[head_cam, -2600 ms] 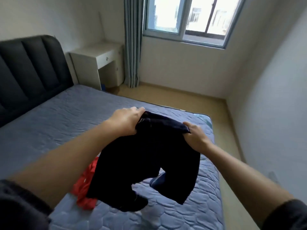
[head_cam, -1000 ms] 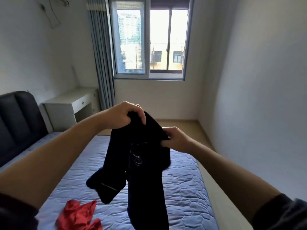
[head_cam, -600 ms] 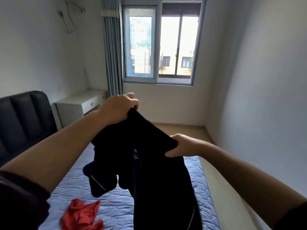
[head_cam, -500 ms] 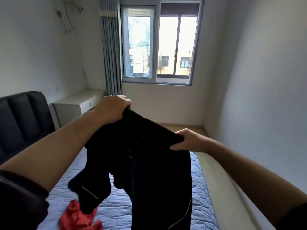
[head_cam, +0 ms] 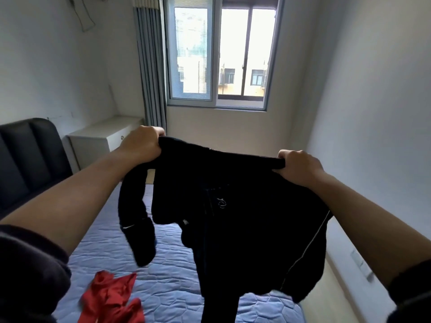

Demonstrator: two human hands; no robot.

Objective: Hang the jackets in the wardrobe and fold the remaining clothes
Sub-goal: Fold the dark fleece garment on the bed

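Note:
A black zip jacket [head_cam: 235, 220] with thin white piping hangs in the air above the bed, stretched out between my hands. My left hand [head_cam: 140, 143] grips its upper edge on the left, and my right hand [head_cam: 298, 166] grips the upper edge on the right. One sleeve dangles at the left below my left hand. A crumpled red garment [head_cam: 112, 297] lies on the blue quilted bed [head_cam: 163, 276] at the lower left. No wardrobe is in view.
A dark padded headboard [head_cam: 25, 159] stands at the left. A white bedside desk [head_cam: 98, 141] sits by the grey curtain [head_cam: 151, 66] and the window [head_cam: 219, 54]. A strip of wooden floor [head_cam: 335, 283] runs between bed and right wall.
My hands have moved apart, spreading the jacket wide along its upper edge. The camera view rose from the bed towards the window earlier.

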